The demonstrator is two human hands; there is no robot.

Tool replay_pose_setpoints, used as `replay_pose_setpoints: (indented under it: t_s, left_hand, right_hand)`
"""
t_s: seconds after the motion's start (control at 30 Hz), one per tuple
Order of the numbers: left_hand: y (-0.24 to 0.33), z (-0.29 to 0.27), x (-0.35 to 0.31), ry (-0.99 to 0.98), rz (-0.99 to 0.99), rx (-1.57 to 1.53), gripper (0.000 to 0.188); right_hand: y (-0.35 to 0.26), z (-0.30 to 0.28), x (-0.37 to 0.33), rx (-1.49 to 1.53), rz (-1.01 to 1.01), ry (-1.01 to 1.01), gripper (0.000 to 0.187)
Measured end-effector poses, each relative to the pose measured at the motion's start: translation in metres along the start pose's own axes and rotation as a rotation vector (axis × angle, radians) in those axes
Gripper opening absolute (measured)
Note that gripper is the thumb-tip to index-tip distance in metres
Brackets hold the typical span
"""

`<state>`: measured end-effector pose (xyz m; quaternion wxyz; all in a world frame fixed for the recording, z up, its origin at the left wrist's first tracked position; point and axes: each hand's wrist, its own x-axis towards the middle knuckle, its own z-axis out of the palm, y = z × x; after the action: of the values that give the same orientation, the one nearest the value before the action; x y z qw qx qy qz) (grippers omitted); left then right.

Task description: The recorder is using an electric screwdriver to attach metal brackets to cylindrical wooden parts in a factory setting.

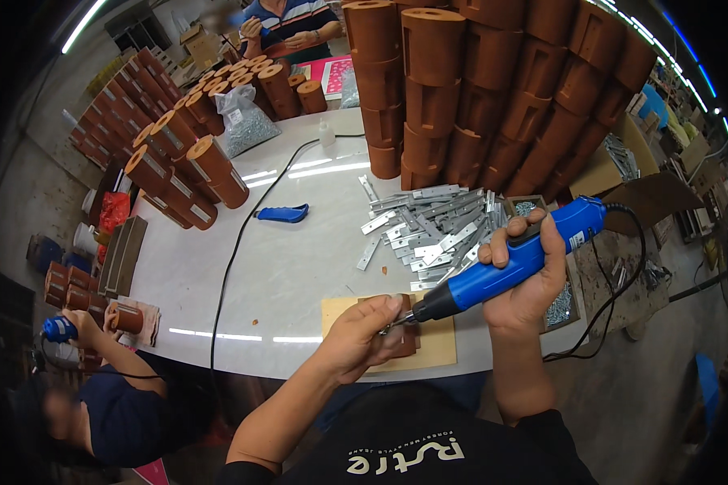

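My right hand (514,303) is wrapped round a blue electric screwdriver (473,284), its black nose tilted down to the left. At the tip of the driver, the fingers of my left hand (354,341) are pinched together. Whatever they hold is too small or too hidden to make out. Under the tip lies a brown wooden-looking piece (410,338), partly covered by my left hand. It rests on a tan board (438,352) at the table's near edge. Just beyond the driver spreads a heap of flat silvery metal plates (429,230).
Tall stacks of brown cylinders (433,61) stand at the far right; others (218,170) fill the left. A screw tray (560,311), blue utility knife (283,213), bag of screws (247,125), white bottle (326,133) and black cable (233,257) are around. Co-workers sit left (125,416) and far.
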<state>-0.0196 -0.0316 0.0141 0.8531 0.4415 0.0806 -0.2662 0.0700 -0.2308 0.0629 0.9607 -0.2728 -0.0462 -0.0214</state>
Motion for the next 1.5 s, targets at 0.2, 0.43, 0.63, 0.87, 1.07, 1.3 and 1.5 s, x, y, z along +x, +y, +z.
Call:
replay_pose_setpoints:
  t_s: [0.2, 0.43, 0.63, 0.87, 1.07, 1.3, 1.5]
  left_hand:
    - [-0.008, -0.022, -0.022, 0.21, 0.093, -0.13, 0.022]
    - [-0.018, -0.033, -0.023, 0.249, 0.141, -0.128, 0.02]
    - [-0.023, -0.025, -0.017, 0.206, 0.153, -0.137, 0.017]
    - [-0.034, -0.022, -0.012, 0.218, 0.128, -0.285, 0.026]
    - [-0.034, -0.016, -0.009, 0.212, 0.095, -0.319, 0.029]
    - [-0.038, -0.013, -0.008, 0.287, 0.133, -0.242, 0.026]
    - [-0.034, -0.001, -0.01, 0.494, 0.23, 0.059, 0.022]
  right_hand:
    - [0.0, 0.001, 0.0, -0.03, -0.071, -0.054, 0.022]
    - [0.002, -0.006, -0.004, -0.055, -0.089, -0.08, 0.021]
    - [0.008, -0.003, -0.008, -0.052, -0.09, -0.109, 0.02]
    - [0.012, 0.001, -0.01, -0.039, -0.108, -0.153, 0.021]
    - [0.016, -0.001, -0.012, -0.014, -0.104, -0.143, 0.021]
    - [0.015, -0.002, -0.014, -0.02, -0.116, -0.148, 0.021]
    - [0.017, -0.005, -0.014, -0.01, -0.13, -0.14, 0.022]
